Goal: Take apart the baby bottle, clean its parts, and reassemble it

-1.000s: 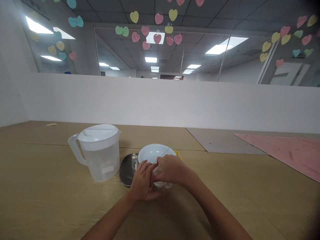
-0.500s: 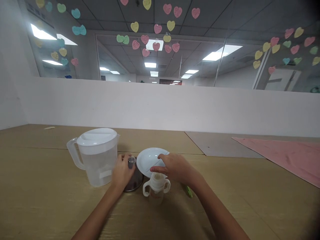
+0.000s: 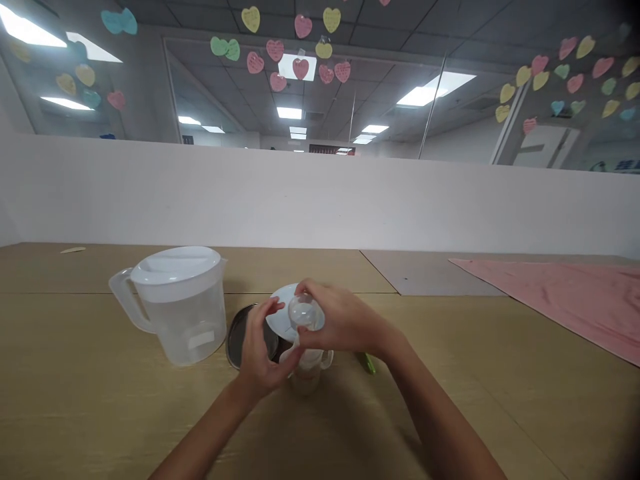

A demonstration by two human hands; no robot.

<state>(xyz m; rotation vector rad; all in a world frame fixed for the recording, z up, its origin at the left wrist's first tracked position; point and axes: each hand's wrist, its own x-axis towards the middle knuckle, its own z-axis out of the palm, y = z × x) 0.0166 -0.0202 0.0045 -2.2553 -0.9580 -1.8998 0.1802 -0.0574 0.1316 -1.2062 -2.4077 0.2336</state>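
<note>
A clear plastic dome cap [image 3: 305, 312] is up between my hands, with the fingers of my right hand [image 3: 345, 321] wrapped over it. My left hand [image 3: 263, 350] is just left of the cap, fingers apart, its thumb low by the cap's underside. Beneath them stands a two-handled white-topped drinking cup [image 3: 307, 370], mostly hidden. Behind it lies a white plate [image 3: 281, 317], and a round dark metal lid [image 3: 239, 337] is partly covered by my left hand. A plastic water jug with a white lid [image 3: 175, 307] stands to the left.
A small green object [image 3: 367, 363] lies by my right wrist. A pink cloth [image 3: 555, 300] covers the table's far right. The wooden table [image 3: 100, 407] ends at a low white partition [image 3: 300, 200], with a pale strip [image 3: 73, 250] at its far left.
The clear cap has left the metal lid and now sits between my raised hands above the cup. My left hand has moved right, toward my right hand.
</note>
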